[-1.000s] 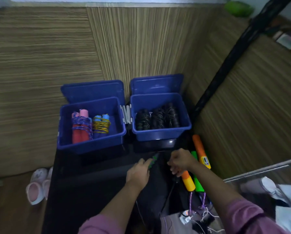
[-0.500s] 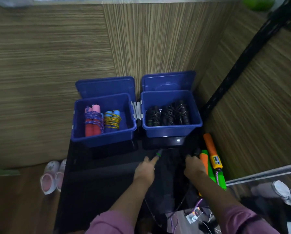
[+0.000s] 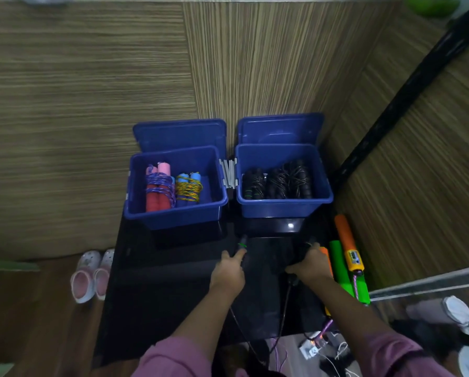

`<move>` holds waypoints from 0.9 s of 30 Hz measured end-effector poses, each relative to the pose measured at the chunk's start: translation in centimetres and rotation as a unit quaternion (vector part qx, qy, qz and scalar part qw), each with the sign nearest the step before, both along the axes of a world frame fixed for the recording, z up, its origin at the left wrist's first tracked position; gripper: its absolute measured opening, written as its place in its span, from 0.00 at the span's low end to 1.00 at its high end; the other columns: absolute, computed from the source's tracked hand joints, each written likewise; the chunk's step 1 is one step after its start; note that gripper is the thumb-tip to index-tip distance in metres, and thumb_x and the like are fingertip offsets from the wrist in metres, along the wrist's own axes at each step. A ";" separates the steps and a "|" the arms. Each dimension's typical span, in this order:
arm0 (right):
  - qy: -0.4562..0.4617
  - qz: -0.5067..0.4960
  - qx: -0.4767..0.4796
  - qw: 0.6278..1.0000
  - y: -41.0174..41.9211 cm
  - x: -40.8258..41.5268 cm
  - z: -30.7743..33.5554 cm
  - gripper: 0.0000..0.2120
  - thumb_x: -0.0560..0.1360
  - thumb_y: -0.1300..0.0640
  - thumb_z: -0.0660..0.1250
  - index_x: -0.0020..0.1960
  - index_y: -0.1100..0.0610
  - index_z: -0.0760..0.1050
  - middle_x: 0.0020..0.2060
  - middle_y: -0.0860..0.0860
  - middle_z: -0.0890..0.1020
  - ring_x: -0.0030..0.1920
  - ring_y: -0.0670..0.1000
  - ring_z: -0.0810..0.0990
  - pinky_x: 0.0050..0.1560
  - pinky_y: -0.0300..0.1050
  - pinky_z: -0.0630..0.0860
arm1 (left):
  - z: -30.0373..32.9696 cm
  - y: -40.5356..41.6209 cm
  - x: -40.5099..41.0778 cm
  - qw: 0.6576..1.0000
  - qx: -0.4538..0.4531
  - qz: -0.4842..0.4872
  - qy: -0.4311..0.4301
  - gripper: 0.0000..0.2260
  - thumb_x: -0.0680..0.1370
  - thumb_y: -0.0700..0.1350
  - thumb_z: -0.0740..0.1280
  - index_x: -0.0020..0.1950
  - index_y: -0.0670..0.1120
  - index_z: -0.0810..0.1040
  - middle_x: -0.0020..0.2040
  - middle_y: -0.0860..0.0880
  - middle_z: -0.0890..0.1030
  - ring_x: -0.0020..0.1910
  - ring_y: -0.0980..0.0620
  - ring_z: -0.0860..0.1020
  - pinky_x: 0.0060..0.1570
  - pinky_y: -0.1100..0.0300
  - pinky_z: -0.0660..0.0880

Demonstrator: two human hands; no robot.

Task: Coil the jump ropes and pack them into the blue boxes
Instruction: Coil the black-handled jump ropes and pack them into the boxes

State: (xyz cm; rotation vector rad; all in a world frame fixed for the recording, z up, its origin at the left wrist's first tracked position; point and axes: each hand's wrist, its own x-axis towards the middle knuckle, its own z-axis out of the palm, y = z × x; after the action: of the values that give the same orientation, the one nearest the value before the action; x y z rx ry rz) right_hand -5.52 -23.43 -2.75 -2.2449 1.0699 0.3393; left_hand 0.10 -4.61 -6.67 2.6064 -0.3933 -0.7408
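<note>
Two open blue boxes stand at the back of a black table. The left box holds a red-and-pink-handled coil and a blue-handled coil with yellow rope. The right box holds several coiled black ropes. My left hand grips a black handle with a green ring, index finger along it. My right hand grips the other black handle. Thin black cord runs down from both hands toward me.
Orange and green handled ropes lie along the table's right edge beside my right hand. Each box lid leans behind its box against the wood wall. Pink slippers sit on the floor at left. Cables and a small device lie below the table.
My hands have moved apart, the right one shifting right from the orange handle to the black handle. The view has tilted, so the boxes sit more central.
</note>
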 end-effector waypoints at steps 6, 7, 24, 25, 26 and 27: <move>0.023 0.077 0.076 0.994 2.4 1.1 0.2 0.34 0.61 0.58 0.80 0.61 0.62 0.66 0.53 0.58 0.78 0.47 0.52 0.76 0.39 0.39 0.73 | -0.2 0.4 -0.3 0.996 -0.061 0.066 0.018 0.23 0.80 0.41 0.58 0.74 0.55 0.63 0.60 0.42 0.69 0.54 0.43 0.75 0.54 0.53 0.75; 0.019 0.093 0.091 0.991 2.9 1.4 0.1 0.33 0.61 0.59 0.80 0.61 0.61 0.67 0.53 0.57 0.77 0.46 0.51 0.77 0.36 0.37 0.73 | -0.1 0.4 -0.3 0.994 -0.074 0.076 0.024 0.22 0.80 0.41 0.59 0.74 0.55 0.63 0.60 0.42 0.69 0.53 0.43 0.75 0.53 0.54 0.75; 0.039 0.278 0.111 0.953 6.4 1.7 -2.1 0.47 0.52 0.48 0.82 0.65 0.54 0.65 0.60 0.57 0.74 0.59 0.54 0.74 0.53 0.42 0.74 | 0.2 0.1 -0.2 0.932 -0.212 0.262 0.131 0.17 0.77 0.38 0.65 0.61 0.54 0.71 0.49 0.45 0.78 0.42 0.46 0.81 0.39 0.51 0.81; 0.050 0.291 0.103 0.950 6.4 1.6 -2.1 0.51 0.53 0.49 0.82 0.69 0.55 0.61 0.64 0.58 0.70 0.63 0.56 0.71 0.57 0.43 0.73 | 0.3 0.0 -0.2 0.926 -0.222 0.273 0.139 0.16 0.77 0.38 0.66 0.61 0.55 0.71 0.50 0.44 0.78 0.43 0.45 0.81 0.37 0.49 0.81; 0.064 0.300 0.099 0.947 6.6 1.5 -2.2 0.57 0.55 0.50 0.82 0.74 0.58 0.54 0.69 0.60 0.64 0.67 0.58 0.67 0.62 0.44 0.71 | 0.4 -0.1 -0.2 0.916 -0.235 0.286 0.153 0.16 0.77 0.39 0.66 0.61 0.56 0.71 0.51 0.43 0.78 0.43 0.45 0.81 0.34 0.48 0.81; 0.077 0.306 0.096 0.944 6.7 1.3 -2.3 0.61 0.56 0.51 0.82 0.76 0.59 0.46 0.72 0.61 0.57 0.71 0.59 0.63 0.66 0.46 0.69 | 0.5 -0.2 -0.2 0.909 -0.245 0.294 0.166 0.16 0.77 0.39 0.66 0.61 0.56 0.70 0.52 0.42 0.78 0.44 0.44 0.81 0.31 0.48 0.81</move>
State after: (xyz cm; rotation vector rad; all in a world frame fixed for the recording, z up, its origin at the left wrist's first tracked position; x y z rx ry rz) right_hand -4.21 -16.72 -5.04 -2.3481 0.3555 0.8505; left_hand -0.10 -4.77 -6.18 1.9146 0.2745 -0.7275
